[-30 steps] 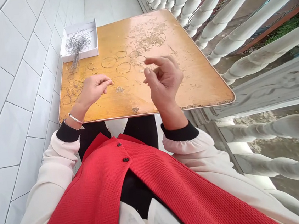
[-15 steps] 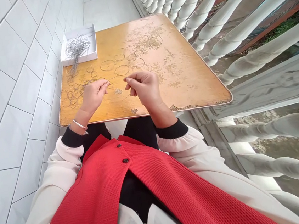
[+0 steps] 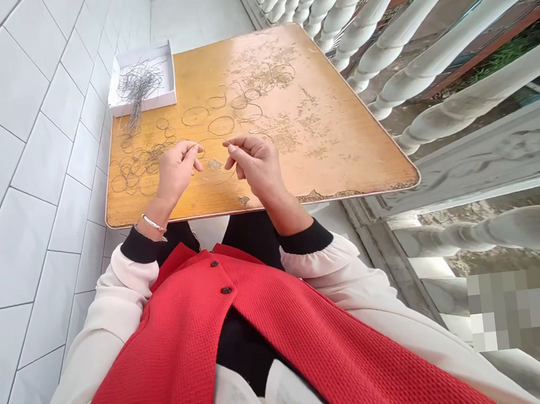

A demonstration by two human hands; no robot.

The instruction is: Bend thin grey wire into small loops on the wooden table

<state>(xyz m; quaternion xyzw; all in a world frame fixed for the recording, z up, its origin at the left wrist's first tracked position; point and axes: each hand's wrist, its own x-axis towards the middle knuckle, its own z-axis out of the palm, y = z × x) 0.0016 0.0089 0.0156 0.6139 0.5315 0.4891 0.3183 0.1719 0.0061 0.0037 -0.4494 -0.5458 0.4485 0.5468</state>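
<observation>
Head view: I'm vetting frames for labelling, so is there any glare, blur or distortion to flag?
In the head view: soft daylight, no hard shadows; a pale sheen on the worn orange wooden table; wide-angle bending seems to bow the white turned balusters; the thin wire between the left hand and right hand is barely resolved; a pixelated block masks the lower right.

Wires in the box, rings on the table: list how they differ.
The box wires are straight strands heaped together; the wire rings are bent into loops. The box wires sit in the white box; the wire rings lie spread on the table. Both are thin and grey.
</observation>
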